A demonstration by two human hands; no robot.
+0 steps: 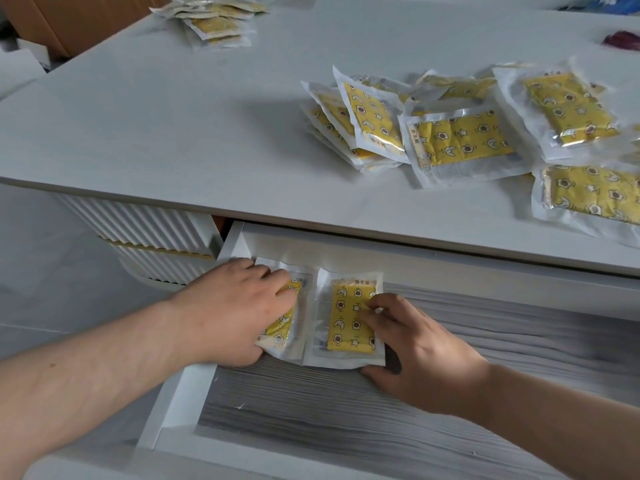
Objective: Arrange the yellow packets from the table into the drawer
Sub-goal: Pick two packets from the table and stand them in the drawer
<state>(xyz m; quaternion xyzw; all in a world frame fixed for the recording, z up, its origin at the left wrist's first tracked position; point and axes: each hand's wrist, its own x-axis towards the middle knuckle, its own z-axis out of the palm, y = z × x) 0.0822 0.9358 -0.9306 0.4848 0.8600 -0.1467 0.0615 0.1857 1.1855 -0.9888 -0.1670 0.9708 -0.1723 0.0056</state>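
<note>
Two yellow packets lie side by side at the back left of the open drawer [180,393]. My left hand [228,313] lies over the left packet [289,323], fingers on top and thumb under its near edge, gripping it. My right hand [415,348] holds the right packet [349,320], fingertips on its yellow face and thumb at its near edge. Several more yellow packets [460,140] lie in a loose heap on the white table [173,126], right of centre.
A second pile of packets [214,22] sits at the table's far edge. A dark red object [621,39] lies at the far right. The drawer's grey wood-grain floor [346,410] is bare near me and to the right. A ribbed white cabinet [149,244] stands left of the drawer.
</note>
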